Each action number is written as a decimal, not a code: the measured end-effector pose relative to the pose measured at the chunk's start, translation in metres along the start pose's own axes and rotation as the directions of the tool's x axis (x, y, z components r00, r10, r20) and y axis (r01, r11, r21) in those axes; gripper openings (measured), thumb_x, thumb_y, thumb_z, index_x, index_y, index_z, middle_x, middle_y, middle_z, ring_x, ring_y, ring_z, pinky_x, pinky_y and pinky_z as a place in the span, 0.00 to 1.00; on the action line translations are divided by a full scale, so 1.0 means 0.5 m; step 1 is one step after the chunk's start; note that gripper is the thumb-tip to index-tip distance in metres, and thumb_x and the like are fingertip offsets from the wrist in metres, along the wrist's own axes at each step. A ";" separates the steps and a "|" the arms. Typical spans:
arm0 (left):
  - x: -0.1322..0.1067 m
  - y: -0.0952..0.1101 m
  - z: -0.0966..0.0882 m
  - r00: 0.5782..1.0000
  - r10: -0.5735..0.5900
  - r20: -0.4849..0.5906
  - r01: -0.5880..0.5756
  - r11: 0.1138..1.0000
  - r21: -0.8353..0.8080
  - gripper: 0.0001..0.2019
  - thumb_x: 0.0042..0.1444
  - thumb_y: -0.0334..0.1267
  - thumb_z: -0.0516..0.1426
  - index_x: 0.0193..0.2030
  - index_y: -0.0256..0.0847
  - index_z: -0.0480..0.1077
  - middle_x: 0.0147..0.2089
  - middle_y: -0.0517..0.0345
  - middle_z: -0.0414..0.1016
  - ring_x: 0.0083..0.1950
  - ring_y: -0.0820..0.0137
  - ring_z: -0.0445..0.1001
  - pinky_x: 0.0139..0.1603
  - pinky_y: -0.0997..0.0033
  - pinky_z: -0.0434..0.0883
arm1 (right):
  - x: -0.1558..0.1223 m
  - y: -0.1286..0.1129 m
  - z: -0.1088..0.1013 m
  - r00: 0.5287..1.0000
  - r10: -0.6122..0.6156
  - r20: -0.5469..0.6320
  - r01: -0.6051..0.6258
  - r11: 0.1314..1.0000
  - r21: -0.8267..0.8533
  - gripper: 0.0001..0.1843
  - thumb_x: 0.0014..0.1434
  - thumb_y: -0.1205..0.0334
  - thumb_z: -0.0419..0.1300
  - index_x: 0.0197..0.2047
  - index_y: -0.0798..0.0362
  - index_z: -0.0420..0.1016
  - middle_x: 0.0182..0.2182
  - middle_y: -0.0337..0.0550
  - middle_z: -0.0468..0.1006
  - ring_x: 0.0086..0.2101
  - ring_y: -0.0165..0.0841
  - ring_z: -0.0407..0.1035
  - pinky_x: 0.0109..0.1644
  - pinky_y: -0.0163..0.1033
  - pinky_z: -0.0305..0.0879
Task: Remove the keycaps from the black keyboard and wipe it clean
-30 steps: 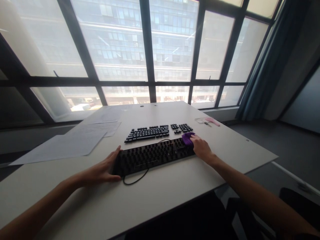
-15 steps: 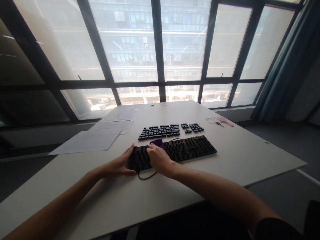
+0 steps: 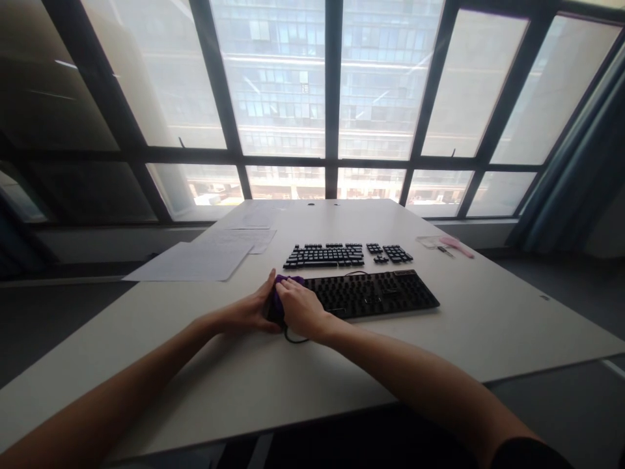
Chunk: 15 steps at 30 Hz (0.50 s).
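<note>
A black keyboard with its keycaps off lies across the white desk. My left hand grips its left end, thumb at the near edge and fingers at the far edge. Pressed onto that same end is a purple cloth, bunched under the closed fingers of my right hand. The cloth touches or nearly touches my left hand. My right hand hides part of the keyboard's left side. A black cable loops out at the near edge.
Beyond the keyboard, the removed keycaps sit in keyboard order, with a separate number-pad group on the right. Paper sheets lie at the left. A pink-handled tool and a small dark item are at the right. Large windows stand behind.
My right hand has slid the purple cloth leftward along the keyboard to its left end, near my left hand. The left hand keeps its hold. The whole view has shifted slightly.
</note>
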State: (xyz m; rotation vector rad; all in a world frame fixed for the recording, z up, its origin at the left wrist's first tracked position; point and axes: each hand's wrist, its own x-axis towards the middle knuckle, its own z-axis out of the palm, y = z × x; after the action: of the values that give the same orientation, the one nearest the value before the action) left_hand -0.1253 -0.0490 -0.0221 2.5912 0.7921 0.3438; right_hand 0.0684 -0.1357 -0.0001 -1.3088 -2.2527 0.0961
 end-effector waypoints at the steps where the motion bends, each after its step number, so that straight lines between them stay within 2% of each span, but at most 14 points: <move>1: 0.000 0.001 0.000 1.000 -0.005 0.004 0.005 1.000 -0.003 0.70 0.46 0.59 0.66 0.72 0.38 0.12 0.77 0.35 0.33 0.76 0.48 0.42 0.72 0.49 0.53 | -0.006 -0.004 0.000 1.000 0.001 0.010 -0.001 1.000 0.005 0.23 0.57 0.72 0.57 0.57 0.64 0.66 0.56 0.61 0.72 0.60 0.42 0.63 0.65 0.43 0.58; 8: 0.000 0.017 -0.007 0.999 -0.017 0.048 0.017 1.000 -0.003 0.71 0.45 0.59 0.66 0.72 0.33 0.14 0.76 0.30 0.37 0.75 0.47 0.46 0.73 0.50 0.51 | -0.068 -0.050 -0.005 0.992 -0.125 -0.005 0.125 0.988 -0.089 0.18 0.64 0.72 0.51 0.56 0.62 0.68 0.56 0.58 0.72 0.58 0.42 0.64 0.62 0.42 0.63; 11: 0.001 0.022 -0.010 0.997 -0.044 0.056 0.042 0.999 0.033 0.68 0.47 0.58 0.65 0.72 0.34 0.15 0.76 0.33 0.34 0.75 0.46 0.43 0.73 0.50 0.50 | -0.100 -0.033 -0.024 0.987 -0.162 0.015 0.161 0.970 -0.183 0.22 0.65 0.71 0.49 0.62 0.64 0.64 0.59 0.60 0.70 0.62 0.42 0.62 0.64 0.42 0.61; 15: 0.004 0.017 -0.011 0.995 -0.047 0.085 0.039 0.995 0.096 0.66 0.48 0.58 0.65 0.73 0.38 0.16 0.77 0.36 0.26 0.76 0.44 0.36 0.73 0.45 0.48 | -0.155 0.022 -0.066 0.987 -0.151 0.047 0.158 0.950 -0.268 0.25 0.66 0.73 0.49 0.64 0.69 0.62 0.62 0.63 0.68 0.64 0.44 0.59 0.67 0.46 0.58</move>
State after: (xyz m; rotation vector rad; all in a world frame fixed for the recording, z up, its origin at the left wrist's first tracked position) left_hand -0.1216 -0.0524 -0.0132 2.6512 0.8512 0.1832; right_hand 0.1231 -0.2002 -0.0069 -1.2623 -2.4472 -0.2622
